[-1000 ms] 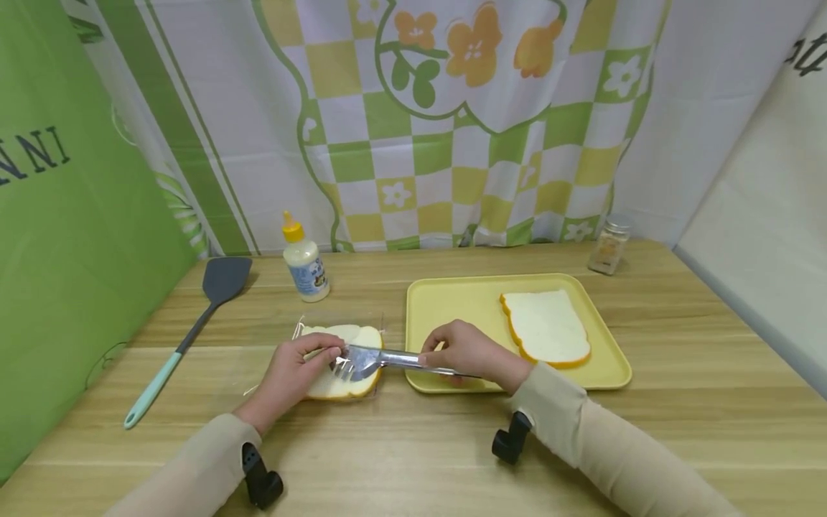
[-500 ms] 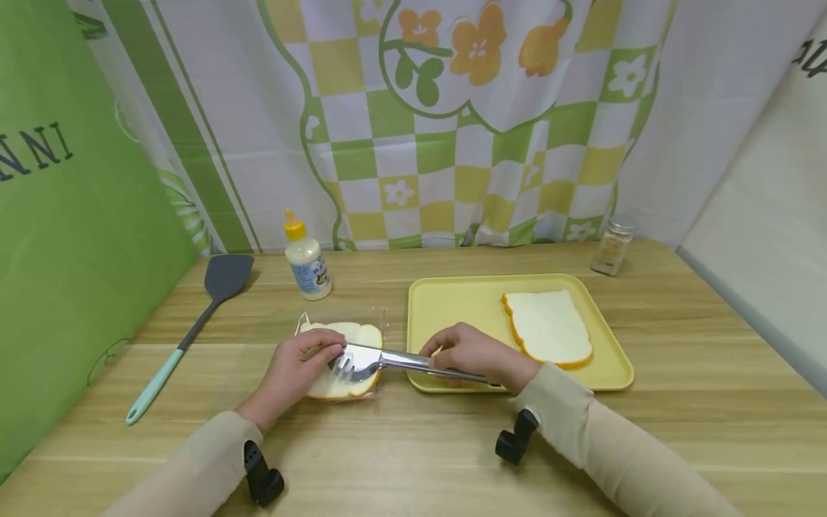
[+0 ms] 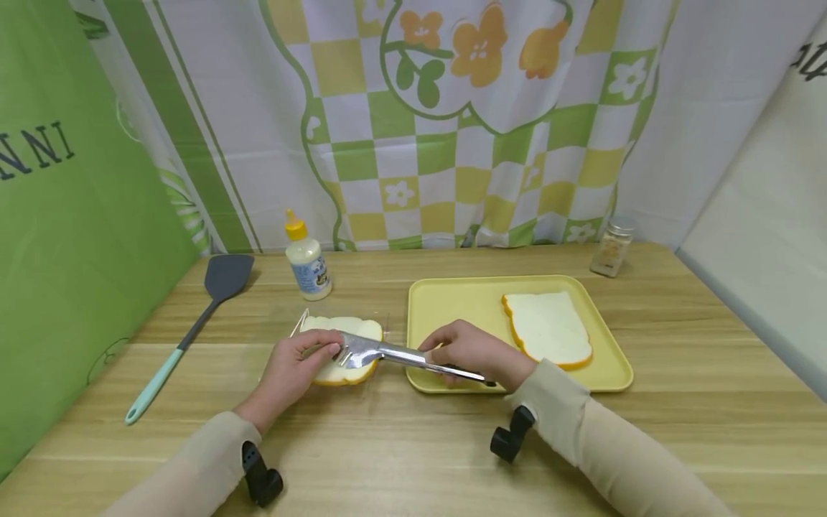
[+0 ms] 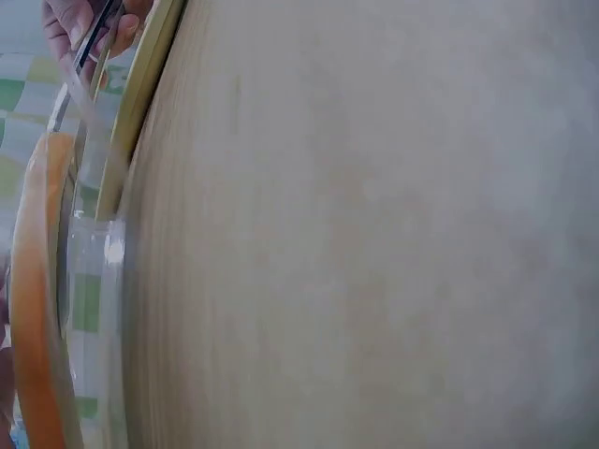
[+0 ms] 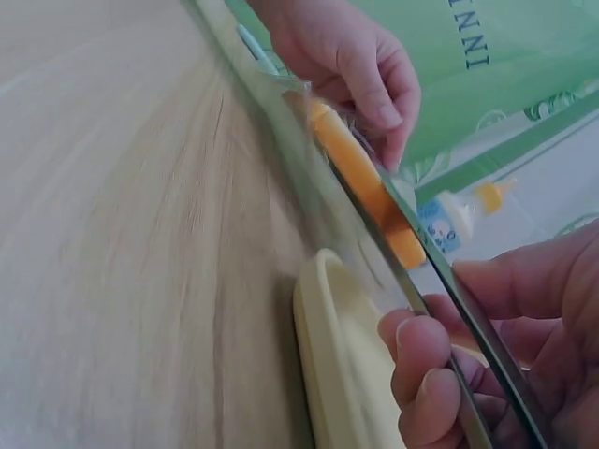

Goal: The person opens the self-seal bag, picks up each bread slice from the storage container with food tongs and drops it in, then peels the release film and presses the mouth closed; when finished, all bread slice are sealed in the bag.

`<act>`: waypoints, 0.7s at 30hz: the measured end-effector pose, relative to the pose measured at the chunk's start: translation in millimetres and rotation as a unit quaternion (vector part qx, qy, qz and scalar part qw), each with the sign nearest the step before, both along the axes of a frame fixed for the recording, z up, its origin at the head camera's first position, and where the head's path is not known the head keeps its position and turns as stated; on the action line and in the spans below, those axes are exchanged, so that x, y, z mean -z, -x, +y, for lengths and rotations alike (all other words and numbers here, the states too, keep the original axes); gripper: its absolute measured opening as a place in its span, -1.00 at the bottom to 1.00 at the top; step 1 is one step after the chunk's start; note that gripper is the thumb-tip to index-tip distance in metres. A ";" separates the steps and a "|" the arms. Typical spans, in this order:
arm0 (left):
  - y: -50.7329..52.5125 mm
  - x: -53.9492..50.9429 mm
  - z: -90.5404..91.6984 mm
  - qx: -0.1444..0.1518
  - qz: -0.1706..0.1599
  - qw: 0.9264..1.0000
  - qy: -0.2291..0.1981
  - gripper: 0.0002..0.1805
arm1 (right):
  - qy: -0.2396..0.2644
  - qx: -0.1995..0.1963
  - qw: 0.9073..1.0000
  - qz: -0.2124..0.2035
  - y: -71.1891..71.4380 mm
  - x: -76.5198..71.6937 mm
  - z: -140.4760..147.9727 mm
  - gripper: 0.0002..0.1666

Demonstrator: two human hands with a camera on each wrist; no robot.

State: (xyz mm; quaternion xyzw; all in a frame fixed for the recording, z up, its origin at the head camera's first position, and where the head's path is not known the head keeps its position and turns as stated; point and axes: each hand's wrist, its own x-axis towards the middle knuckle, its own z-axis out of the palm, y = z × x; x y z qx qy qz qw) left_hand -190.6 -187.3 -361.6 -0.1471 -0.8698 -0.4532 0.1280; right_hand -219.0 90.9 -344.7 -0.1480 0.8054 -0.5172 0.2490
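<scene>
My right hand (image 3: 468, 352) holds a pair of metal serving tongs (image 3: 400, 353) by the arms, fingers on one arm and thumb on the other. A white bread slice (image 3: 352, 327) with an orange crust lies between the tongs' arms, as the right wrist view shows. Clear plastic bag film (image 4: 87, 309) hangs around and below this slice, whose crust (image 4: 36, 281) appears raised above the table. My left hand (image 3: 292, 370) pinches at the slice's left side, near the tongs' slotted tip; it seems to grip the film, partly hidden there.
A yellow tray (image 3: 446, 291) at the right bears a second bread slice (image 3: 549, 324). A squeeze bottle (image 3: 309, 269) with a yellow cap stands behind. The spatula (image 3: 197, 327) lies at left, and a glass jar (image 3: 611, 248) stands back right.
The tongs' front end and the bread slice between their arms have risen slightly; the slice's near edge now sits farther from me. Both hands stay nearly in place.
</scene>
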 end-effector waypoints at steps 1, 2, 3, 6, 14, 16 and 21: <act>-0.2 -0.1 -0.4 -0.003 -0.008 1.000 0.000 -0.89 | 0.006 0.001 1.000 -0.003 0.3 0.7 0.6 -0.72; -0.3 -0.2 -0.5 -0.005 -0.013 1.000 -0.002 -0.88 | 0.010 0.002 1.000 -0.004 0.7 1.6 0.6 -0.72; -0.4 -0.2 -0.4 -0.006 -0.015 1.000 -0.005 -0.88 | 0.011 0.001 1.000 -0.004 1.1 2.5 0.1 -0.72; -0.8 -0.9 2.0 0.004 -0.012 1.000 -0.019 -0.88 | 0.010 -0.005 1.000 0.002 1.8 4.0 -4.2 -0.73; -1.3 0.2 6.5 0.010 0.000 0.999 -0.036 -0.89 | -0.019 -0.007 0.999 0.032 3.8 8.7 -15.1 -0.78; -0.8 0.4 5.7 0.000 0.004 1.000 -0.030 -0.90 | -0.021 -0.004 0.999 0.029 4.0 8.9 -13.8 -0.77; 1.4 0.6 5.6 0.001 0.011 1.000 -0.021 -0.90 | -0.010 0.007 1.000 0.016 4.5 7.6 -6.6 -0.75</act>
